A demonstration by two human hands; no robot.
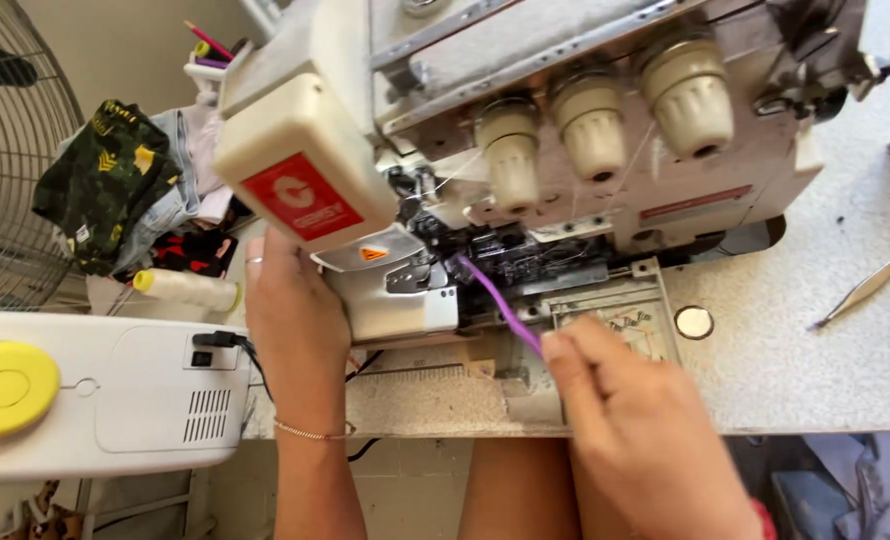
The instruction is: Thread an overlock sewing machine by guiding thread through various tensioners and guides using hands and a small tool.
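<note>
Serger (pixel 565 150): big cream overlock machine, fills the far middle of the table (pixel 815 370). Three tension knobs (pixel 593 125) in a row on its face; front cover swung open at left, loopers and black innards bared.

Second machine (pixel 105 395): white, near left, yellow disc on top, black cord plugged in its side.

Fan (pixel 5 150): wire grille, far left edge. Beside it a heap of cloth (pixel 115 190), dark green print on top. Cream thread cone (pixel 187 288) lying on its side below the heap.

Left hand (pixel 295 310): flat against the left side of the open cover, fingers wrapped round its edge, steadying it. Not clenched; a bracing hold. Ring on one finger, thin bracelet at the wrist.

Right hand (pixel 605 385): near middle, thumb and forefinger pinched shut on the near end of a thin purple tool (pixel 500 300). The tool slants up and left, its far tip in the black looper area below the needles. What the tip touches, too small to tell.

Judgement: fine work in a tight spot. Best with the cover held steady, the pinch light, the tool tip moved in small strokes clear of the threads.

Tweezers (pixel 870 285): metal, far right on the table, untouched. Small round metal plug (pixel 694 322) in the tabletop just right of the machine bed.
</note>
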